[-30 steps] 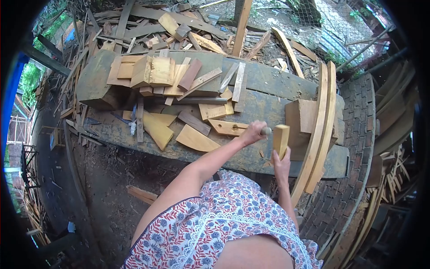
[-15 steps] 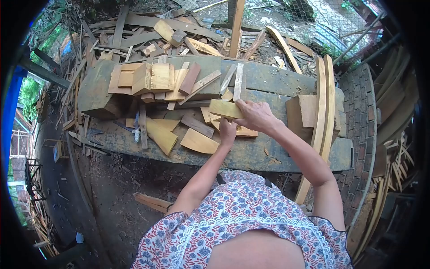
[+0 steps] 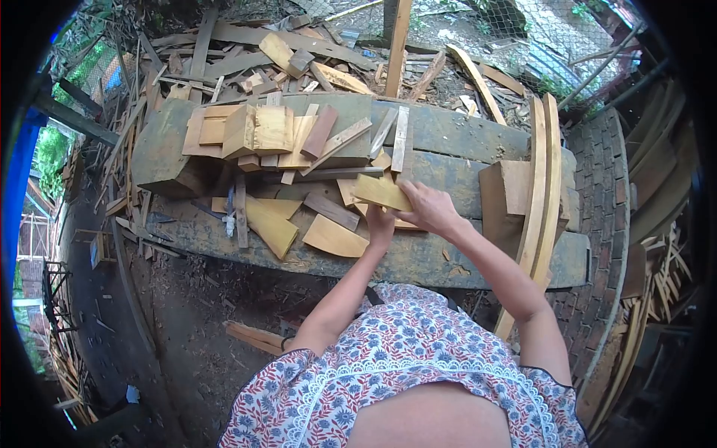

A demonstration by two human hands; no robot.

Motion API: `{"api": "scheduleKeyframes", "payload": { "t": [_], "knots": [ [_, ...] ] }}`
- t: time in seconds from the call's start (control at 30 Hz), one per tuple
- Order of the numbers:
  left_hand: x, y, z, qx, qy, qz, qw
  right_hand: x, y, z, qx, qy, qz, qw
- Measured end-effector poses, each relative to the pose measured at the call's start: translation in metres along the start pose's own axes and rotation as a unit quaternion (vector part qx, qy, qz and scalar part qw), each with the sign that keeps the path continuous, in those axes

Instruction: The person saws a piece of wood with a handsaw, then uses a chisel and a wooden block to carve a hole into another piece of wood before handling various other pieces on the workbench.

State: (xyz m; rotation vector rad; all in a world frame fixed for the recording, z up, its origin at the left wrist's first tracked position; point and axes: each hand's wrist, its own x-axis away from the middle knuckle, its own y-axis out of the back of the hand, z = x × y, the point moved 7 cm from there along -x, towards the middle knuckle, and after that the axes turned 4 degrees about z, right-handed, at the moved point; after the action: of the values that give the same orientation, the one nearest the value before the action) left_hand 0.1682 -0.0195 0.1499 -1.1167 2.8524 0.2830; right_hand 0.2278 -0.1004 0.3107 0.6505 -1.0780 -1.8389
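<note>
A short yellowish wood block (image 3: 382,192) is held up over the workbench, tilted slightly down to the right. My right hand (image 3: 429,208) is closed around its right end. From below, my left hand (image 3: 379,226) grips the same block, its fingertips partly hidden behind it. Beneath and beside the hands lie more offcuts, among them a pale wedge-shaped piece (image 3: 335,236) and a darker brown block (image 3: 331,211).
Stacked wood blocks (image 3: 272,128) rest on a raised beam at the left of the workbench (image 3: 441,263). To the right, two long curved strips (image 3: 536,194) lean across a large timber block (image 3: 502,198). Scrap wood (image 3: 314,48) is heaped behind the bench.
The block has moved slightly right and down with both hands and tips a little more. Both hands keep hold of it.
</note>
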Motion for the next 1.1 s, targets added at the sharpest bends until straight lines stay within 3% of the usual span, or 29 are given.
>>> {"api": "scheduleKeyframes", "payload": {
  "t": [0.07,0.13,0.17,0.2,0.23,0.3,0.33,0.4,0.43,0.5,0.53,0.57,0.63,0.8,0.83,0.93,1.07,1.1],
  "knots": [
    [-0.007,-0.002,-0.016,0.016,-0.001,0.015,1.0,0.028,-0.012,-0.038,-0.011,-0.17,0.04,0.985],
    [-0.004,-0.008,-0.016,0.036,0.068,0.029,0.997,0.067,-0.009,-0.061,-0.178,-0.298,-0.001,0.938],
    [-0.004,-0.013,-0.016,0.042,0.053,0.023,0.997,0.083,-0.012,-0.064,-0.181,-0.299,0.003,0.937],
    [-0.004,-0.018,-0.014,0.04,0.054,0.024,0.997,0.101,-0.006,-0.071,-0.23,-0.319,-0.078,0.916],
    [-0.006,-0.03,-0.021,0.025,0.017,0.07,0.997,0.119,0.002,-0.079,-0.274,-0.335,-0.16,0.887],
    [-0.005,-0.062,-0.025,0.047,-0.036,0.167,0.984,0.146,0.006,-0.09,-0.259,-0.335,-0.213,0.881],
    [-0.006,-0.071,-0.027,0.05,-0.035,0.166,0.984,0.158,0.013,-0.091,-0.243,-0.333,-0.262,0.873],
    [0.007,-0.111,-0.03,-0.016,-0.061,0.347,0.936,0.177,0.015,-0.087,-0.242,-0.338,-0.294,0.86],
    [0.008,-0.117,-0.03,-0.015,-0.059,0.347,0.936,0.188,0.017,-0.084,-0.243,-0.343,-0.329,0.846],
    [0.029,-0.145,-0.039,-0.049,-0.157,0.485,0.859,0.2,0.002,-0.079,-0.247,-0.368,-0.337,0.83],
    [0.03,-0.152,-0.033,-0.049,-0.156,0.486,0.859,0.208,-0.009,-0.08,-0.252,-0.393,-0.347,0.814],
    [0.036,-0.162,-0.025,-0.041,-0.161,0.52,0.838,0.211,-0.029,-0.087,-0.216,-0.436,-0.25,0.837],
    [0.045,-0.171,-0.011,-0.102,-0.131,0.588,0.792,0.229,-0.032,-0.087,-0.214,-0.428,-0.259,0.839],
    [0.043,-0.165,-0.023,-0.122,-0.12,0.597,0.783,0.241,-0.032,-0.086,-0.253,-0.403,-0.337,0.813],
    [0.043,-0.166,-0.023,-0.121,-0.13,0.599,0.781,0.236,-0.042,-0.091,-0.245,-0.453,-0.211,0.831],
    [0.041,-0.167,-0.022,-0.114,-0.138,0.591,0.787,0.229,-0.029,-0.081,-0.192,-0.421,-0.216,0.86],
    [0.04,-0.162,-0.023,-0.118,-0.136,0.577,0.796,0.229,-0.03,-0.087,-0.303,-0.393,-0.364,0.788],
    [0.04,-0.161,-0.025,-0.123,-0.127,0.577,0.798,0.224,-0.036,-0.086,-0.279,-0.433,-0.303,0.802]
  ]
}}
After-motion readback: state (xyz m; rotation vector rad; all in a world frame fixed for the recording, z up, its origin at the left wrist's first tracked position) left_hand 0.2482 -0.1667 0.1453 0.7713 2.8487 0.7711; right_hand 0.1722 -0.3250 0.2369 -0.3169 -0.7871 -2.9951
